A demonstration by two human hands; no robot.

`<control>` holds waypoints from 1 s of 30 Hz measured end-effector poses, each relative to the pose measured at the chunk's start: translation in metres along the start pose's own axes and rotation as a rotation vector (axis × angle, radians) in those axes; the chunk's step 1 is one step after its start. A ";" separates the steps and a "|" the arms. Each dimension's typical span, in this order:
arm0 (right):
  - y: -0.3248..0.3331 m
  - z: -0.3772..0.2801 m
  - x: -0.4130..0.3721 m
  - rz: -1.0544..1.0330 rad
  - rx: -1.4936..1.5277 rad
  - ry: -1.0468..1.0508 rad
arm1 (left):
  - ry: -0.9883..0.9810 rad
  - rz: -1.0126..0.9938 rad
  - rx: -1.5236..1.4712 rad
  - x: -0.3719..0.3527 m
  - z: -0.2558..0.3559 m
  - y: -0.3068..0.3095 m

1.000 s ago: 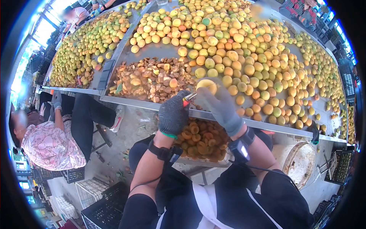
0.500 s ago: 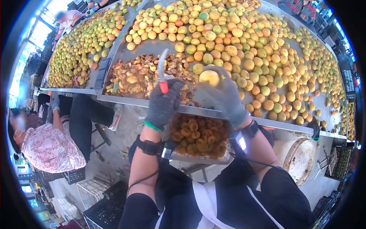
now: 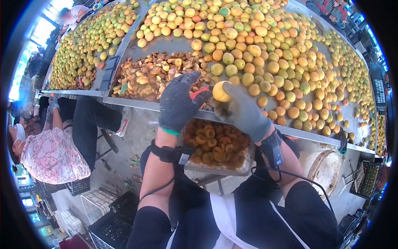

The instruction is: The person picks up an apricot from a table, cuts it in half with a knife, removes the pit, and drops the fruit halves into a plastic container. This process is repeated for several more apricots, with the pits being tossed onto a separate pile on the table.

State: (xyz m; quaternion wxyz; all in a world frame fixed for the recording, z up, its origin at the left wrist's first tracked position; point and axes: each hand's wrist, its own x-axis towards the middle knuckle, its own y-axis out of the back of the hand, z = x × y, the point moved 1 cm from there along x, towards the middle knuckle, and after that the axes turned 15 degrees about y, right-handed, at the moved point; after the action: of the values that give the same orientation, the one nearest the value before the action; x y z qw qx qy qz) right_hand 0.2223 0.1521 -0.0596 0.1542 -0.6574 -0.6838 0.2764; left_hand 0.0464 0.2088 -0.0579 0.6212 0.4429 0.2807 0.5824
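Note:
My left hand (image 3: 179, 101), in a dark grey glove, holds a knife by its red handle (image 3: 200, 92) between thumb and fingers. The handle slants toward the fruit in my other hand; its blade is not plainly visible. My right hand (image 3: 246, 110), gloved in grey and partly blurred, grips a yellow apricot (image 3: 222, 91) close to the knife. Both hands are over the table's front edge. Below them sits a tub (image 3: 240, 171) of apricot halves (image 3: 211, 143). Cut apricot scraps (image 3: 145, 76) lie in a heap beyond my left hand.
Whole apricots (image 3: 286, 66) cover much of the metal table (image 3: 159, 47), whose raised rim (image 3: 137, 103) runs before me. Another person in a pink patterned top (image 3: 56, 159) sits at left. Black crates (image 3: 110, 228) and a white bucket (image 3: 325, 172) stand on the floor.
The knife has swung down from upright toward the apricot, and its blade no longer shows clearly. My right hand has brought the apricot slightly left and lower, nearer my left hand.

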 end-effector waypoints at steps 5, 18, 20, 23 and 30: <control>-0.002 0.007 0.000 -0.087 -0.040 -0.025 | 0.115 -0.489 -1.200 -0.010 0.009 -0.004; -0.023 0.044 -0.002 -0.024 -0.133 0.418 | 0.045 -0.359 -1.070 -0.015 0.022 -0.031; -0.014 0.052 0.000 0.087 -0.313 0.596 | 0.152 -0.326 -1.234 -0.016 0.026 -0.032; -0.006 0.055 -0.002 -0.028 -0.991 0.978 | 0.212 -0.360 -1.314 -0.022 0.028 -0.032; -0.006 0.062 -0.014 -0.007 -1.030 0.973 | 0.232 -0.283 -1.400 -0.025 0.036 -0.034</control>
State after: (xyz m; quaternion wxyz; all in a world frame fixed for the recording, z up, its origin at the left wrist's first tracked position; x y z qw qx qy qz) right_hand 0.1830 0.1281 -0.1034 0.1126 -0.6937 -0.5832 -0.4075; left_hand 0.0897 0.1793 -0.0760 0.7949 -0.1641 -0.0392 0.5828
